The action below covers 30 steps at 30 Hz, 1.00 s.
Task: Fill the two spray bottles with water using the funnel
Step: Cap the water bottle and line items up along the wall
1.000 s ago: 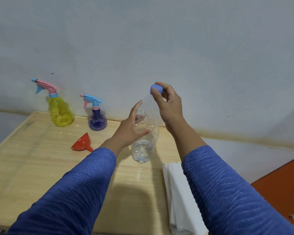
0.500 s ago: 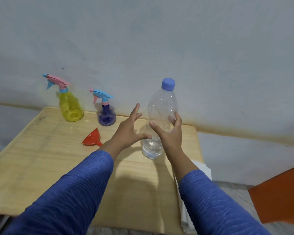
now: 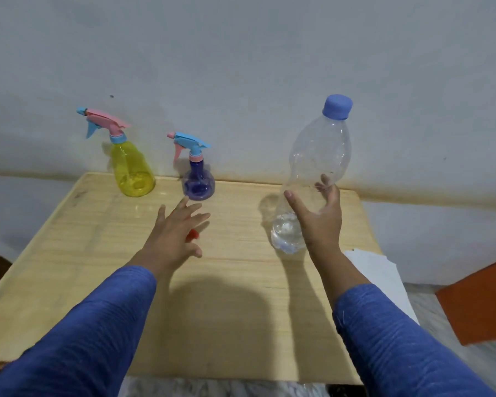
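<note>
- Right hand is wrapped around the lower half of the clear water bottle, thumb on the left side and fingers round the back. The bottle stands roughly upright near the right edge of the wooden table, with its blue cap on and only a little water sitting in the bottom.
- Left hand is empty, fingers spread, palm down, hovering low over the middle of the table.
- Right under that hand is the red funnel. Only a bit of red pokes out between the fingers, so I can't tell which way it's lying.
- Just past the fingertips, toward the wall, is the purple spray bottle, and further left the yellow spray bottle. Both are upright with trigger heads screwed on.
- So the left hand is clearly the nearer one for the funnel and both sprayers, which lie ahead of it and to the left. The right is well apart from them.
- My guess: grab the funnel or unscrew a sprayer head next, since nothing's open yet.
</note>
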Motion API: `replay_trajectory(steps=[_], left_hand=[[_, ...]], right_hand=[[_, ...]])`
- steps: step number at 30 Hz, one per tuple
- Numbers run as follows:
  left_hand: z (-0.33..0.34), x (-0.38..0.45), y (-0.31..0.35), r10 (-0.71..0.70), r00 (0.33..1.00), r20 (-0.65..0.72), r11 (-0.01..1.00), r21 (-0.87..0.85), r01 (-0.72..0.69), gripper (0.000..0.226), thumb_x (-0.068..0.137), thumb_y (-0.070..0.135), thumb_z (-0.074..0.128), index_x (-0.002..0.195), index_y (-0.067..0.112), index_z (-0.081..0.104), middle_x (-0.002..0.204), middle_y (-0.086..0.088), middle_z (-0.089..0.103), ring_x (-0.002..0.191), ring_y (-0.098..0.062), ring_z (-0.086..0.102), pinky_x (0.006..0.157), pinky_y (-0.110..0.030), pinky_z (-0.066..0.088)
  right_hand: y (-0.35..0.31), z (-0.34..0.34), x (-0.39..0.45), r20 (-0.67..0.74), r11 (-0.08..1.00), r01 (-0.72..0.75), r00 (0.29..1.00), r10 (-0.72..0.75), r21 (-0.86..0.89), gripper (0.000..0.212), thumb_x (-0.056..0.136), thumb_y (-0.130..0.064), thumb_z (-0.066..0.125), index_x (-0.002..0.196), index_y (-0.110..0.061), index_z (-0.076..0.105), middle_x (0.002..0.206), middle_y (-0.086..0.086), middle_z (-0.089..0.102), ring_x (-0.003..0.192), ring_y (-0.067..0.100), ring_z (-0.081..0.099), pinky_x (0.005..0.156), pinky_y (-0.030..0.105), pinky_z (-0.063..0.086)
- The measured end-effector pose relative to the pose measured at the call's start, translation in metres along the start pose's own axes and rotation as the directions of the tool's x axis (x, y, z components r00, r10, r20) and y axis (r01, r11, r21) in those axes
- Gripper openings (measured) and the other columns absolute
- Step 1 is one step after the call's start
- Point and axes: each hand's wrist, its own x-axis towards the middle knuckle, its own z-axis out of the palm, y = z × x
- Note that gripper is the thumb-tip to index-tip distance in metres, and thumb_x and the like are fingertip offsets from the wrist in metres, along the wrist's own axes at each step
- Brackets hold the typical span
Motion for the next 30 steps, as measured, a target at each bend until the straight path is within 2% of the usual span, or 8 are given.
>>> replay_trajectory(steps=[7, 9, 11, 13, 15, 17, 21, 30], left_hand=[[0.011, 0.014, -0.013, -0.029, 0.999, -0.041, 0.997, -0.066, 0.027, 0.076, 0.075, 0.015, 0.077, 0.142, 0.021, 0.04, 0.156, 0.003, 0.019, 0.144, -0.017, 0.015, 0.11, -0.026, 0.027], [0.015, 0.013, -0.014, -0.075, 0.996, -0.042, 0.971, -0.232, 0.063, 0.061, 0.085, 0.009, 0.065, 0.14, 0.02, 0.041, 0.149, 0.003, 0.032, 0.126, -0.017, 0.044, 0.089, -0.017, 0.044], [0.02, 0.011, -0.021, -0.064, 0.989, -0.132, 0.992, -0.118, 0.048, 0.047, 0.093, 0.022, 0.053, 0.135, 0.035, 0.039, 0.134, 0.005, 0.046, 0.102, -0.015, 0.057, 0.08, -0.029, 0.054], [0.023, 0.01, -0.026, -0.103, 0.987, -0.12, 0.99, -0.113, 0.09, 0.04, 0.091, 0.038, 0.048, 0.13, 0.045, 0.041, 0.136, 0.004, 0.046, 0.11, -0.015, 0.056, 0.095, -0.038, 0.049], [0.022, 0.007, -0.025, -0.142, 0.984, -0.111, 0.966, -0.232, 0.113, 0.045, 0.091, 0.024, 0.052, 0.135, 0.03, 0.044, 0.148, -0.001, 0.033, 0.126, -0.021, 0.047, 0.105, -0.032, 0.039], [0.023, 0.005, -0.027, -0.22, 0.954, -0.206, 0.939, -0.309, 0.15, 0.048, 0.092, 0.005, 0.052, 0.138, 0.014, 0.043, 0.149, -0.004, 0.028, 0.123, -0.022, 0.047, 0.097, -0.029, 0.042], [0.015, 0.002, -0.026, -0.256, 0.936, -0.241, 0.888, -0.441, 0.129, 0.038, 0.095, 0.005, 0.045, 0.132, 0.009, 0.047, 0.142, -0.004, 0.034, 0.107, -0.012, 0.048, 0.075, -0.014, 0.036], [-0.002, 0.002, 0.002, -0.456, 0.881, -0.128, 0.668, -0.703, 0.243, 0.073, 0.076, 0.006, 0.076, 0.14, 0.015, 0.042, 0.14, -0.003, 0.028, 0.119, -0.016, 0.041, 0.093, -0.015, 0.032]], right_hand=[[0.002, 0.003, -0.002, -0.048, 0.998, 0.024, 0.999, -0.027, -0.05, 0.074, 0.069, -0.041, 0.08, 0.132, -0.023, 0.045, 0.123, -0.004, 0.054, 0.119, 0.008, 0.048, 0.1, 0.025, 0.035], [0.001, 0.004, -0.003, -0.058, 0.998, 0.023, 0.998, -0.026, -0.052, 0.074, 0.069, -0.041, 0.08, 0.132, -0.022, 0.045, 0.123, -0.004, 0.054, 0.119, 0.008, 0.048, 0.101, 0.026, 0.035], [0.001, 0.006, -0.005, -0.065, 0.998, 0.018, 0.998, -0.021, -0.055, 0.074, 0.069, -0.042, 0.08, 0.132, -0.024, 0.045, 0.124, -0.005, 0.053, 0.12, 0.008, 0.047, 0.102, 0.026, 0.035], [0.001, 0.007, -0.006, -0.07, 0.998, 0.013, 0.997, -0.018, -0.063, 0.073, 0.069, -0.043, 0.079, 0.131, -0.026, 0.044, 0.124, -0.005, 0.053, 0.12, 0.008, 0.046, 0.103, 0.027, 0.035], [0.002, 0.008, -0.006, -0.078, 0.997, 0.015, 0.997, -0.021, -0.072, 0.073, 0.069, -0.044, 0.079, 0.131, -0.025, 0.044, 0.124, -0.005, 0.053, 0.121, 0.008, 0.046, 0.103, 0.028, 0.035], [0.002, 0.008, -0.006, -0.089, 0.997, 0.016, 0.996, -0.023, -0.081, 0.074, 0.069, -0.045, 0.079, 0.131, -0.025, 0.045, 0.124, -0.005, 0.053, 0.121, 0.008, 0.046, 0.103, 0.027, 0.035], [0.001, 0.009, -0.006, -0.098, 0.996, 0.017, 0.995, -0.026, -0.088, 0.071, 0.069, -0.044, 0.079, 0.128, -0.025, 0.045, 0.124, -0.005, 0.054, 0.12, 0.008, 0.047, 0.101, 0.026, 0.035], [-0.001, 0.014, -0.008, -0.112, 0.996, 0.017, 0.993, -0.027, -0.09, 0.067, 0.069, -0.045, 0.078, 0.124, -0.027, 0.045, 0.124, -0.004, 0.054, 0.119, 0.009, 0.047, 0.098, 0.026, 0.034]])
